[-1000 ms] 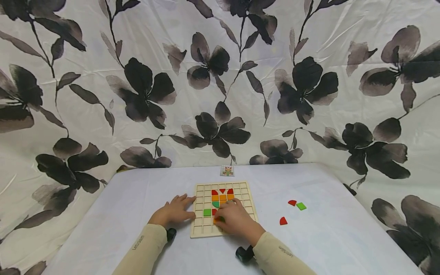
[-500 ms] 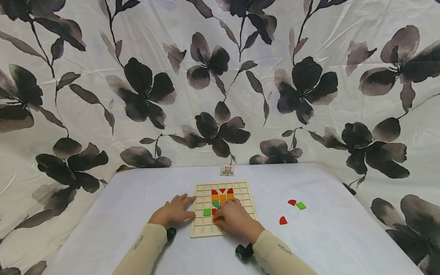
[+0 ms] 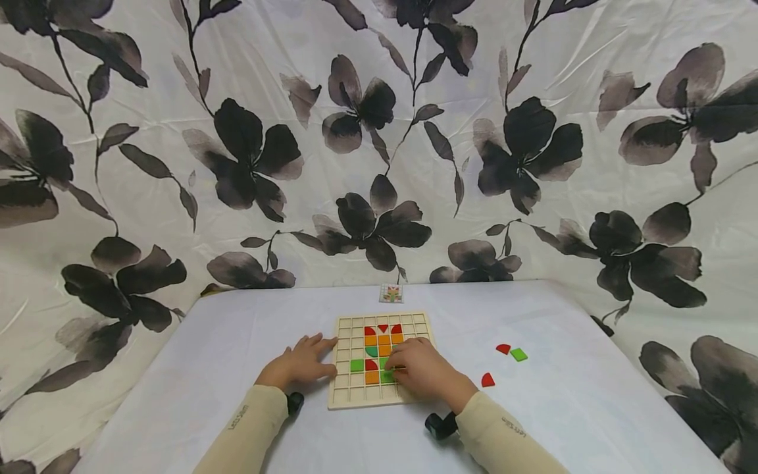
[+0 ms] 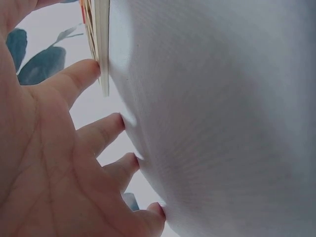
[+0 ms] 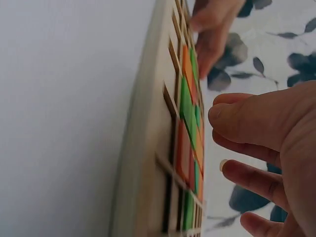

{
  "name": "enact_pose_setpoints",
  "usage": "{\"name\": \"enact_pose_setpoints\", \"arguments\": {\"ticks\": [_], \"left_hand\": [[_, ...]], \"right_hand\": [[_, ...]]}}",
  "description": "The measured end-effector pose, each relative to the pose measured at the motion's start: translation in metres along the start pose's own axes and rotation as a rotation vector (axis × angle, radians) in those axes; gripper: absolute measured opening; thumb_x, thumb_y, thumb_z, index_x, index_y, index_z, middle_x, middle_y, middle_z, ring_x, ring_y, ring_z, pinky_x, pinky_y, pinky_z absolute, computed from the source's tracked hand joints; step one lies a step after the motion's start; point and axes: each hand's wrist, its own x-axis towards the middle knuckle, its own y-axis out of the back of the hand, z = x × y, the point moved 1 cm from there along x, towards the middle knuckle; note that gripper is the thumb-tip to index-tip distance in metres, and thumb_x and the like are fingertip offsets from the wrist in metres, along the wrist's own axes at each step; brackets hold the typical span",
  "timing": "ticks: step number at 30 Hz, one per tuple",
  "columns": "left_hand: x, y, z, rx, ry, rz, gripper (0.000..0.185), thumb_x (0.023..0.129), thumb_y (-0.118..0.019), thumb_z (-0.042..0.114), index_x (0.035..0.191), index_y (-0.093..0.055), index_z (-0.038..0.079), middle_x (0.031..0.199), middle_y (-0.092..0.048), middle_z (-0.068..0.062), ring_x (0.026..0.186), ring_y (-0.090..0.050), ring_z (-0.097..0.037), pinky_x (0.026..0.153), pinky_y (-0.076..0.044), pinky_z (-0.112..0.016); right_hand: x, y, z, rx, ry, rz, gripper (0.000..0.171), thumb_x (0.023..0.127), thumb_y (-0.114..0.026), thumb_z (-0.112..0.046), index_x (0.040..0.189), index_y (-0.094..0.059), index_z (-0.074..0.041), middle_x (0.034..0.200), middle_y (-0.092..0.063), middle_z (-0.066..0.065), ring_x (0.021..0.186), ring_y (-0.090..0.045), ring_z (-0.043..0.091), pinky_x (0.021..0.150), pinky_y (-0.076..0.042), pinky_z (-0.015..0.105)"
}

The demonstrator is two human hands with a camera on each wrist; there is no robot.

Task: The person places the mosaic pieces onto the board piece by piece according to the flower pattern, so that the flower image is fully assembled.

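Note:
A pale wooden grid board (image 3: pixel 343 398) lies on the white table, with red, orange and green pieces set in its middle cells. My left hand (image 3: pixel 299 363) rests at the board's left side, fingers spread; in the left wrist view the index fingertip touches the board's edge (image 4: pixel 102 44). Over the right half of the board is my right hand (image 3: pixel 423 368), its fingers loosely bent beside a green piece (image 3: pixel 387 377). The right wrist view shows its thumb and fingers (image 5: pixel 247 118) just off the pieces, holding nothing. An orange square (image 3: pixel 372 378) sits left of that green piece.
To the right lie two loose red quarter-round pieces, one farther back (image 3: pixel 503 349) and one nearer (image 3: pixel 488 380), beside a green square (image 3: pixel 518 355). A small patterned card (image 3: pixel 391 293) is at the table's back edge. Flowered cloth (image 3: pixel 379 131) hangs behind.
My right hand has drawn back to the right from the orange square, leaving it and the green piece beside it in view. The left hand has stayed put.

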Motion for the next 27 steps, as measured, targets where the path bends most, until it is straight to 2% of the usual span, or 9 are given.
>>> {"name": "enact_pose_setpoints", "arguments": {"ticks": [6,15,27], "left_hand": [[-0.001,0.001,0.001,-0.007,0.007,0.001,0.071,0.083,-0.063,0.042,0.147,-0.042,0.019,0.154,-0.035,-0.019,0.142,-0.024,-0.050,0.107,-0.019,-0.075],[0.001,-0.001,-0.001,-0.008,0.007,0.000,0.071,0.083,-0.062,0.042,0.148,-0.041,0.019,0.154,-0.034,-0.019,0.142,-0.024,-0.049,0.107,-0.019,-0.075],[-0.002,0.001,0.002,-0.001,0.005,0.000,0.071,0.083,-0.062,0.041,0.147,-0.042,0.019,0.154,-0.035,-0.020,0.142,-0.024,-0.050,0.107,-0.019,-0.075]], "right_hand": [[-0.013,0.013,0.016,0.023,-0.068,-0.032,0.016,0.090,-0.068,-0.023,0.104,-0.076,-0.024,0.107,-0.071,-0.009,0.110,-0.059,0.018,0.103,-0.039,0.049],[-0.039,0.029,0.051,0.068,-0.208,-0.005,0.015,0.086,-0.071,-0.015,0.099,-0.076,-0.019,0.106,-0.071,-0.003,0.110,-0.061,0.023,0.101,-0.041,0.052],[-0.081,0.041,0.085,0.070,-0.380,-0.033,0.016,0.084,-0.071,-0.010,0.098,-0.076,-0.017,0.103,-0.072,-0.003,0.105,-0.065,0.022,0.094,-0.050,0.045]]}}
